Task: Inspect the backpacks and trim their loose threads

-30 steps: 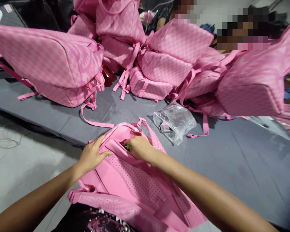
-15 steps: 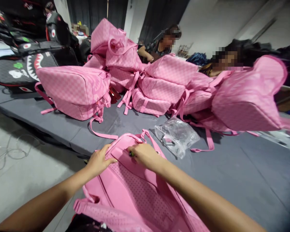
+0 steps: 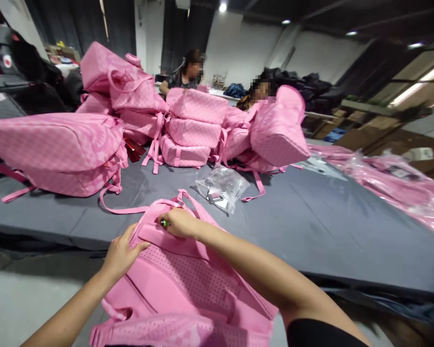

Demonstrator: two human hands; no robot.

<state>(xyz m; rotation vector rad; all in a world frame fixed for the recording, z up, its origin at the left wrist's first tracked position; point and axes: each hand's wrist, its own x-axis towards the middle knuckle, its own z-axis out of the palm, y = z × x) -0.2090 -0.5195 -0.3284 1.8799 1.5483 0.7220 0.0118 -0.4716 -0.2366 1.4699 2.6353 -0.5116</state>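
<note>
A pink backpack leans at the table's near edge, its dotted back panel facing me and a shoulder strap hanging low. My left hand grips its upper left edge, thumb on the front and fingers partly hidden by the rim. Near the top of the panel, my right hand is closed around a small tool; only its green and black end shows, so its kind is unclear. The knuckles of this hand rest close against the pink fabric.
A grey-covered table carries a pile of pink backpacks and a larger one lying at left. A crumpled clear plastic bag lies ahead. Wrapped pink goods lie at right. Two people are behind the pile.
My view has swung to the right and up, so everything sits further left. Both hands stay at the backpack's top, and the green end of the tool shows more clearly.
</note>
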